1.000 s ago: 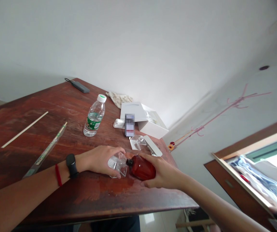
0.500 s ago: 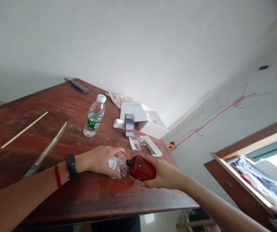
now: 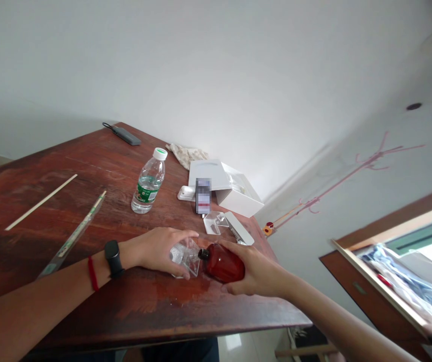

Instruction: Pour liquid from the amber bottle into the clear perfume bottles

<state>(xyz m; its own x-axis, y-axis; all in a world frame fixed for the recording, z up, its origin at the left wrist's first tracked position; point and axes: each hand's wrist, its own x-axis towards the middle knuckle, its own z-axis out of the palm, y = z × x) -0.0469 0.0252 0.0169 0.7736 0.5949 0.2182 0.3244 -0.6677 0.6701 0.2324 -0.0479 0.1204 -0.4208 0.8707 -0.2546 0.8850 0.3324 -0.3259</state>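
Note:
My left hand is closed around a clear plastic container low over the near part of the wooden table. A red-brown bottle with a dark neck lies tilted in my right hand, its fingers wrapped round the body. The bottle's neck points left, right at the side of the clear container; whether they touch I cannot tell. A wet-looking patch shines on the wood just below both. Beyond my left hand stands a water bottle with a green label and white cap.
Behind my hands are a phone, a white box, a clear plastic piece and a cloth. A thin stick and a wrapped strip lie left. A grey device sits at the far corner. A pink rack stands right.
The whole view has shifted slightly, so things sit a little further right. Both hands keep their holds, and the bottle and clear container stay in nearly the same position against each other.

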